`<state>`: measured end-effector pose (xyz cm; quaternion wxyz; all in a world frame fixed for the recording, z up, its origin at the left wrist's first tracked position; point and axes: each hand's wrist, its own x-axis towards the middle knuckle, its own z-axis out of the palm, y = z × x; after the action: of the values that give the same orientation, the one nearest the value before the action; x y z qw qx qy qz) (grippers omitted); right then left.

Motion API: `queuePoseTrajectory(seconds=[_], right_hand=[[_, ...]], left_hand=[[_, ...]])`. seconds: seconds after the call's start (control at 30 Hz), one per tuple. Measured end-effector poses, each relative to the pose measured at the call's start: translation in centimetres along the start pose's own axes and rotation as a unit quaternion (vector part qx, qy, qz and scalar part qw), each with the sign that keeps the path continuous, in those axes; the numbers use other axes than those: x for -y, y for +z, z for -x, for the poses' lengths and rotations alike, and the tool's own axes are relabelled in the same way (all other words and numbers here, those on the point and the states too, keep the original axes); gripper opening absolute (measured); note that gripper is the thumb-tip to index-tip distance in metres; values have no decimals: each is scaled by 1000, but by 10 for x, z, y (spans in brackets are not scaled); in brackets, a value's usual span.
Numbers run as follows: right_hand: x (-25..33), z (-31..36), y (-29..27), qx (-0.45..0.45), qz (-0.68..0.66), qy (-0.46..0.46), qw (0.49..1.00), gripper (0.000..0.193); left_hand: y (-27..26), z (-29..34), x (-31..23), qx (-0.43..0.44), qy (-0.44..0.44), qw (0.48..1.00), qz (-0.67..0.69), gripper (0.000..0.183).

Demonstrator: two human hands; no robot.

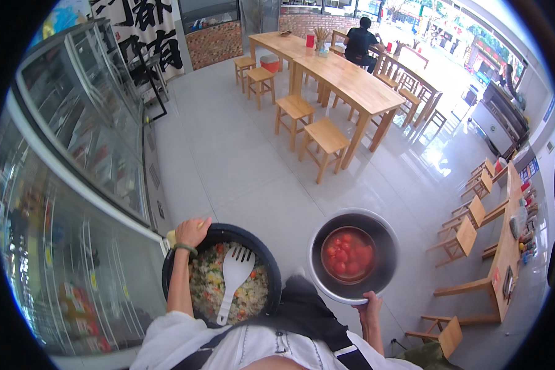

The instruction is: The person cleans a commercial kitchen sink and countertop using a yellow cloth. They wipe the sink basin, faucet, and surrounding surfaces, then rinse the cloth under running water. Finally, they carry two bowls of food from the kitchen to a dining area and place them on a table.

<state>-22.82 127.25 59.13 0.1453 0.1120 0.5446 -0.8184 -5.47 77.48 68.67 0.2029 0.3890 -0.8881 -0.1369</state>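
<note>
My left hand is closed on the far rim of a dark round pot, which I carry against my left side. Fried rice with bits of orange, yellow and green fills it, and a white slotted serving spoon lies on top of the rice. In my right hand is the near right rim of a steel basin, held out at my right. Peeled tomatoes sit in reddish liquid at its bottom. My right fingers are partly hidden under the rim.
Glass-door fridges line my left side. Ahead stands a long wooden table with several stools along it; a person in black sits beyond. A wooden counter with chairs runs along the right. Grey tiled floor lies between.
</note>
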Motion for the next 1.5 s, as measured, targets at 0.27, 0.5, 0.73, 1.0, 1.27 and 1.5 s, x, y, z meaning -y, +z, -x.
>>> queuePoseTrajectory(seconds=[0.27, 0.5, 0.73, 1.0, 1.27, 1.5], right_hand=[[61, -119, 63, 130, 54, 14, 990, 38], [98, -241, 146, 146, 140, 71, 977, 32], [101, -335, 284, 221, 108, 107, 963, 29], [114, -417, 384, 176, 8, 120, 977, 29], [134, -564, 438, 21, 14, 89, 996, 10], [138, -680, 494, 23, -67, 0, 997, 10]], left_hand=[[4, -22, 4, -46, -136, 990, -8, 45], [22, -2, -4, -120, -246, 962, -10, 45], [29, -122, 3, -101, -276, 955, -34, 48], [35, -264, -2, -96, -218, 971, -35, 49], [57, -396, 39, -55, -267, 961, -46, 51], [45, -499, 58, -60, -287, 956, -25, 49]])
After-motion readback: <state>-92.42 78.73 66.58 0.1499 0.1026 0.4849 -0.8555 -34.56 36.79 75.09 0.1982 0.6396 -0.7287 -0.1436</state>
